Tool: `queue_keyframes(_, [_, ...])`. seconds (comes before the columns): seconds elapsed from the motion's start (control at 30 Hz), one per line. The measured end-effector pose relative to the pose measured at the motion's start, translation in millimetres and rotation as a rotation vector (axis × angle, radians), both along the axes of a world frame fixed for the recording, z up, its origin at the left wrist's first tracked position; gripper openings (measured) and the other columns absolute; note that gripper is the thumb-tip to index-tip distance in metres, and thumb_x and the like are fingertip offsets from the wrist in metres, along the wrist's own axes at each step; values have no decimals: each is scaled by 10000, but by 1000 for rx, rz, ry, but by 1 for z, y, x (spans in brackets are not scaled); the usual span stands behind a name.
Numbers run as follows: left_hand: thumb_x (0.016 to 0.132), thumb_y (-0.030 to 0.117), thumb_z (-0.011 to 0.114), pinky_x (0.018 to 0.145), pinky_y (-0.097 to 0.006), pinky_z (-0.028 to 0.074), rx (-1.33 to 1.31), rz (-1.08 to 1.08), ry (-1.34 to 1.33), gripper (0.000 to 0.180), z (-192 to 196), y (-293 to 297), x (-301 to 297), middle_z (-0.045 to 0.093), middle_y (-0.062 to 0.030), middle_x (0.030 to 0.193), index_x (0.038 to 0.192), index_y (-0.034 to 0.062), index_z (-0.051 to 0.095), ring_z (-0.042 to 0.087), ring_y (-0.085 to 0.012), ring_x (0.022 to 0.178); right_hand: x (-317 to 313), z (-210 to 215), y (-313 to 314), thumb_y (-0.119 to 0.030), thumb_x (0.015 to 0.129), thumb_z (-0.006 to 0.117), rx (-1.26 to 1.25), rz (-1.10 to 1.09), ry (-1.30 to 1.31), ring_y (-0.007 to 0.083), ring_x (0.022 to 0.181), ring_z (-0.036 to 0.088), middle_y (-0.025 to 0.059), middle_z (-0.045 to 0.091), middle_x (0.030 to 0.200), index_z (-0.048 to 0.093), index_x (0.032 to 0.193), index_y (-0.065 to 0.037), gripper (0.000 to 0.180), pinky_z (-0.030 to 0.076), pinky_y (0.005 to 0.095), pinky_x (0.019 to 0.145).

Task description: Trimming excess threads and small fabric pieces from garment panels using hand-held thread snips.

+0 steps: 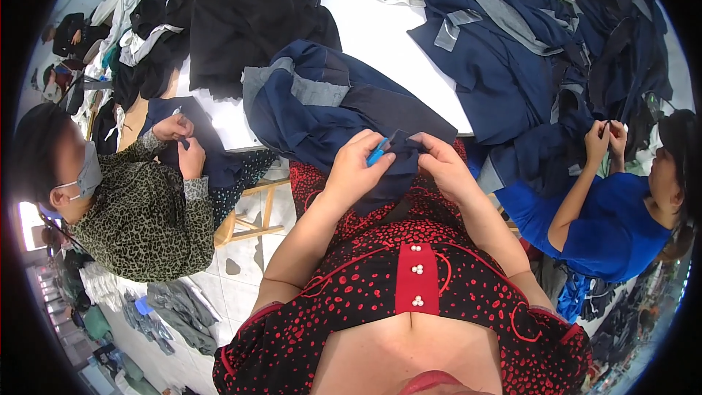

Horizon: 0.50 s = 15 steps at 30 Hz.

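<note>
A navy garment (307, 128) with a grey lining lies bunched over the near edge of the table and hangs into my lap. My left hand (358, 168) is closed around a small bright blue object (376, 152), perhaps a tool's handle; most of it is hidden by the fingers. Its fingertips also meet a dark fold of the garment. Across from it, my right hand (444, 164) pinches the garment's edge between thumb and fingers. A short stretch of cloth is held up between both hands.
On the white table (387, 44), black garments (256, 22) are heaped at the left and navy garments (490, 66) at the right. A person in leopard print (146, 212) sits left, another in blue (607, 212) right, both handling dark cloth. A wooden stool (252, 227) stands left.
</note>
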<state>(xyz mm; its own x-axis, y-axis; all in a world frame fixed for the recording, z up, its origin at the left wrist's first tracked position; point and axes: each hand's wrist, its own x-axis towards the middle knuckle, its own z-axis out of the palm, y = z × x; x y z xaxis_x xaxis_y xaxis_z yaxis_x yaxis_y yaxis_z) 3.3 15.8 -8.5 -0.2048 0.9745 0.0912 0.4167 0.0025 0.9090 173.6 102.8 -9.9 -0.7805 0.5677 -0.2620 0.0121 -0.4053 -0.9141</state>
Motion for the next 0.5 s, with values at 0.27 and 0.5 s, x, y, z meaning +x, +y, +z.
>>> queue_keyframes(0.27, [824, 18, 608, 444, -186, 340, -167, -57, -543, 160, 12, -12, 3, 548, -2, 777, 979, -7, 577, 453, -41, 492, 6, -3, 5, -29, 754, 399, -303, -57, 68, 73, 677, 515, 1, 553, 781, 552, 978, -4, 272, 415, 214, 540])
queue_keyframes(0.5, [836, 48, 599, 433, -179, 329, -210, -40, -695, 60, 37, -16, -3, 492, 34, 611, 861, 35, 546, 454, -32, 460, 8, 2, 6, -109, 742, 443, -163, 52, 103, 104, 764, 511, 37, 552, 838, 547, 906, 26, 237, 402, 226, 686])
